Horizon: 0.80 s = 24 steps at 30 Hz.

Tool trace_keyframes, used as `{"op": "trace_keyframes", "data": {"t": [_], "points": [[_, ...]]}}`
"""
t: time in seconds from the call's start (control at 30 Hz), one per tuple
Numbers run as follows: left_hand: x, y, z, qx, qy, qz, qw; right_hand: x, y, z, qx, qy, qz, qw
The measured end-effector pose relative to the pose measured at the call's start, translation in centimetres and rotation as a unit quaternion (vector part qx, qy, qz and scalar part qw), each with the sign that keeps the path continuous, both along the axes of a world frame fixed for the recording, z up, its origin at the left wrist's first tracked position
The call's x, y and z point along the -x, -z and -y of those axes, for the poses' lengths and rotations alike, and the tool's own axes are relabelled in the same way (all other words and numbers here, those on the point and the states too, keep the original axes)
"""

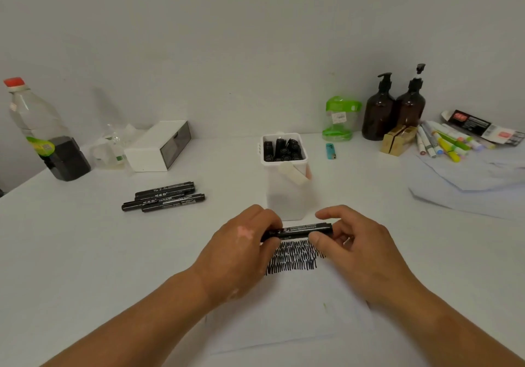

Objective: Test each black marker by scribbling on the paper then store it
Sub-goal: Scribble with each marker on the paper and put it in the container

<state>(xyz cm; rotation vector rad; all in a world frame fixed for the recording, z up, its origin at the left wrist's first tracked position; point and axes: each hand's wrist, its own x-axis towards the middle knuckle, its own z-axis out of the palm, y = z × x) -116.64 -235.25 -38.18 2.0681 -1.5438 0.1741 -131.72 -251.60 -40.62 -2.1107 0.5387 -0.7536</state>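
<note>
Both hands meet over the top of the sheet of paper, holding one black marker level between them, just above the patch of black scribbles. The left hand has its fingers curled round the marker's left end, and the right hand pinches the right end between thumb and forefinger, its other fingers loosely bent. I cannot tell whether the cap is fully seated. With the held marker as the centre of the dial, the white container stands just beyond it at twelve o'clock, and the stored markers stand upright inside with their ends showing. Four loose markers lie side by side on the white table at about ten o'clock. Farther out that way stand a white box and a red-capped bottle. A small blue lighter lies at one o'clock. Beyond it is a green-lidded jar. Two amber pump bottles and a heap of coloured pens sit toward two o'clock, near the wall.
</note>
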Motion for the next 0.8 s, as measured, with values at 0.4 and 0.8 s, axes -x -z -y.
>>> {"op": "trace_keyframes", "data": {"t": [0.4, 0.8], "points": [[1.3, 2.3, 0.2, -0.004, 0.048, -0.055, 0.997, 0.2, -1.3, -1.1, -0.124, -0.068, 0.041, 0.989], [2.2, 2.2, -0.2, 0.006, 0.087, -0.058, 0.994, -0.1, -1.3, -2.7, -0.155, -0.117, 0.018, 0.981]]}}
